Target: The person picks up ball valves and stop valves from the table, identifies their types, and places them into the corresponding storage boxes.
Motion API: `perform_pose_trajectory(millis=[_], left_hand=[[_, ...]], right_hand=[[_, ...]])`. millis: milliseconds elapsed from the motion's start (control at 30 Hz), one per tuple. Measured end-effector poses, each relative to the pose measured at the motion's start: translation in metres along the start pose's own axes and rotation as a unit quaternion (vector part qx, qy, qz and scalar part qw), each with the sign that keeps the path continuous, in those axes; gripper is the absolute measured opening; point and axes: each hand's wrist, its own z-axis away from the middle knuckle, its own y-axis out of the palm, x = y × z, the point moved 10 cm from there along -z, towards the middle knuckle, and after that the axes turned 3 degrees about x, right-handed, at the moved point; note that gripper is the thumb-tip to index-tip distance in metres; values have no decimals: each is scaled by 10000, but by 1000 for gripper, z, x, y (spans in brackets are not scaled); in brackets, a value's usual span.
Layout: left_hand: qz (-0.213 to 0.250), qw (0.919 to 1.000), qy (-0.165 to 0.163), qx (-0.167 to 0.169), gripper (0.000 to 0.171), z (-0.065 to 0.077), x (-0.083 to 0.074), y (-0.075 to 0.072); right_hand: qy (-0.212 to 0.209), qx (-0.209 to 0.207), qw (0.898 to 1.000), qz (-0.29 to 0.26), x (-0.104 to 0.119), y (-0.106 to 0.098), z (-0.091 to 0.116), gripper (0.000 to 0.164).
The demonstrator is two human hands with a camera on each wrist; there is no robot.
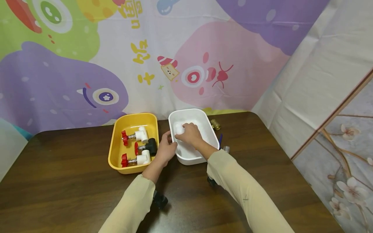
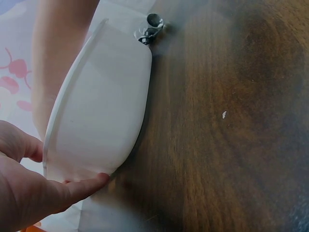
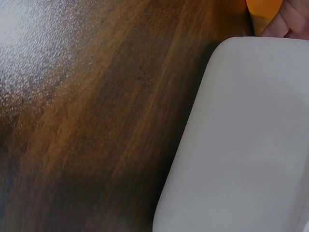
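Note:
A white tray stands on the table. At its left side my left hand grips the wall, with the thumb by the rim and a finger along the outside, as the left wrist view also shows. My right hand reaches into the tray and holds a small white rounded piece; the fingers partly cover it, so its kind is unclear. In the right wrist view only the outer wall of the tray and part of the left hand show.
Left of the white tray is a yellow tray holding two white valves and a black valve, all with red handles. A brass fitting, a blue handle and a shiny metal fitting lie along the white tray's right side.

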Motion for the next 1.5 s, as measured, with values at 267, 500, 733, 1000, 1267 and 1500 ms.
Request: perform_pose_trajectory(millis=[267, 500, 733, 1000, 1267, 1500], left_hand=[[-59, 10000, 2, -38, 55, 1, -1, -1], [-22, 10000, 16, -27, 55, 4, -3, -1], [-83, 10000, 1, 4, 56, 6, -4, -1], [-110, 9999, 58, -2, 56, 6, -5, -1], [-53, 10000, 9, -25, 56, 5, -3, -1], [-55, 10000, 25, -55, 55, 6, -3, -2]], right_hand=[[-27, 4, 10000, -73, 1, 3, 0, 65], [85, 110, 9998, -136, -1, 7, 1, 66], [81, 115, 9997, -176, 0, 9, 2, 66], [113, 80, 9998, -143, -1, 9, 0, 65], [144, 28, 9997, -190, -2, 9, -1, 65], [184, 86, 9996, -195, -3, 10, -1, 66]])
